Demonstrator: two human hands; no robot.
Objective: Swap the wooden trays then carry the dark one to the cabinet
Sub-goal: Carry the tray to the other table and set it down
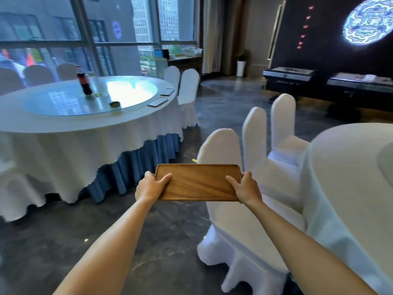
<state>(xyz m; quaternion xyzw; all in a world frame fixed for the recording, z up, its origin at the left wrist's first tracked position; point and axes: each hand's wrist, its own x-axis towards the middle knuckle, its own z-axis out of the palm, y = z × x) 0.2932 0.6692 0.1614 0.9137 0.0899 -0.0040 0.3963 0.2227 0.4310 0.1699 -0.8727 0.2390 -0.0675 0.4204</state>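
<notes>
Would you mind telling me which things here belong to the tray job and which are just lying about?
Job: wooden tray, held level at its short ends by the left hand and right hand.

Lying about: cola bottle, two phones, covered chairs, round table.

Round table point(63, 124) at left, white cloth over blue skirt, glass turntable point(89, 96) on top. Cola bottle point(84, 83) upright on turntable; two flat menu-like cards point(157, 101) near table edge. White-covered chairs point(225, 188) in row at right beside second white table point(350, 177). Potted plant point(241, 63) by far curtain. Dark marble floor point(63, 241).
</notes>
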